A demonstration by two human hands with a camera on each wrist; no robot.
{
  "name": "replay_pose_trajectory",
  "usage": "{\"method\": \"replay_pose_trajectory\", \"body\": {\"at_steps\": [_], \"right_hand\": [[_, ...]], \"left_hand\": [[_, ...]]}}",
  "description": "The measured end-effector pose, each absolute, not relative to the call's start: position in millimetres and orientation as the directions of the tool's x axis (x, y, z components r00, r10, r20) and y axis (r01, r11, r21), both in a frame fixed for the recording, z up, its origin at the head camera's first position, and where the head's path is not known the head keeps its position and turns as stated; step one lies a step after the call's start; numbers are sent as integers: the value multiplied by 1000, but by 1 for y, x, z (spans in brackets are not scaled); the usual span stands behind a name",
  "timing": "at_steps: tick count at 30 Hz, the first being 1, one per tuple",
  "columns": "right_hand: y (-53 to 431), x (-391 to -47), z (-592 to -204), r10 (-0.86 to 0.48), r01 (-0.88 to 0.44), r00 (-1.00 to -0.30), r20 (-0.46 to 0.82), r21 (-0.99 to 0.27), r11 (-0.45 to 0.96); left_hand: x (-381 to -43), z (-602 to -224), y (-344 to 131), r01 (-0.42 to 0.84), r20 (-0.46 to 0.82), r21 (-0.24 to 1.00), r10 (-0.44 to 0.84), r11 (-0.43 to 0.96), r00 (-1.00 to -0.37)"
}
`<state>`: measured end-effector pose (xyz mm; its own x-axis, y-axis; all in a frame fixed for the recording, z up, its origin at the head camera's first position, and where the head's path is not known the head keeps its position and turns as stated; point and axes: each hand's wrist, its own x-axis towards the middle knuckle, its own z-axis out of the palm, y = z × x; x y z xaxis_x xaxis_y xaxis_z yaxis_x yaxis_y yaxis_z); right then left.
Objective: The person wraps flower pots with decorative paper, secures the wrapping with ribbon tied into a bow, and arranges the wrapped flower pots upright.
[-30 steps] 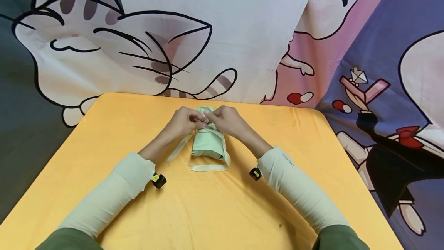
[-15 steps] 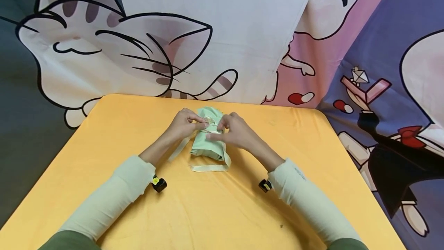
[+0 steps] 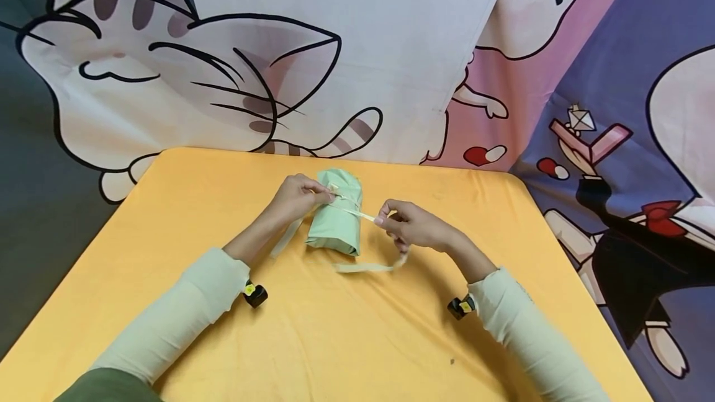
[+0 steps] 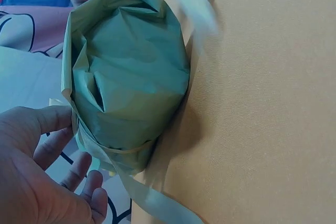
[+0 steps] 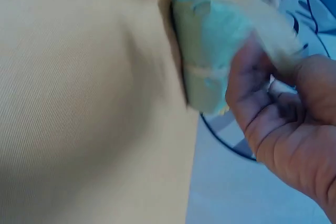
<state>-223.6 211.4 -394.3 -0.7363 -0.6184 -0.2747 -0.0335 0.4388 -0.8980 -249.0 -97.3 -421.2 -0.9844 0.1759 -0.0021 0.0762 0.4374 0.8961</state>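
A light green wrapped bundle (image 3: 335, 228) lies on the table, with a cream ribbon (image 3: 364, 214) round its middle. My left hand (image 3: 298, 196) pinches the ribbon at the bundle's upper left side; the exact grip is partly hidden. To the right, apart from the bundle, my right hand (image 3: 416, 225) holds the ribbon drawn out, and a loose tail hangs below its fingers. In the left wrist view the bundle (image 4: 131, 72) shows a folded, creased end, and another ribbon tail (image 4: 152, 201) trails across the cloth. The right wrist view has the ribbon (image 5: 247, 3) blurred.
A yellow cloth (image 3: 313, 327) covers the table. Behind it hangs a printed curtain (image 3: 424, 67) with cartoon figures, close to the table's back edge. Small black devices sit at the left wrist (image 3: 256, 294) and right wrist (image 3: 461, 307).
My right hand has left the knot area and moved right and slightly down, drawing the ribbon out. The ribbon's lower loop has shifted right with it. My left hand stays at the bundle.
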Motion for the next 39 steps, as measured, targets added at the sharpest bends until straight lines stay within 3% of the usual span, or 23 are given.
{"method": "replay_pose_trajectory", "body": {"at_steps": [4, 6, 11, 16, 21, 27, 34, 39], "right_hand": [[233, -235, -392, -632, -38, -715, -299, -886, 462], [245, -242, -391, -611, -127, -745, -267, -843, 523], [257, -258, -395, -535, -338, -829, -165, -615, 713], [224, -257, -398, -516, -434, -854, -73, -448, 782], [174, -247, -395, -534, -493, -841, 87, -531, 689], [146, -237, -392, -519, -498, -846, 124, -531, 686], [127, -243, -389, -482, -502, -854, 193, -544, 672], [114, -249, -387, -452, -466, -876, 172, -547, 696]], "left_hand": [[-248, -420, -97, 78, 0, 899, 179, 432, -984], [-248, -420, -97, 78, 1, 901, 180, 426, -984], [-247, -421, -96, 71, 3, 910, 165, 408, -986], [-242, -423, -95, 73, 20, 912, 135, 403, -991], [-235, -426, -91, 66, 29, 914, 98, 399, -995], [-232, -429, -85, 75, 54, 920, 64, 385, -996], [-231, -437, -86, 185, 175, 899, 62, 396, -983], [-229, -444, -85, 234, 237, 891, 41, 390, -971]]}}
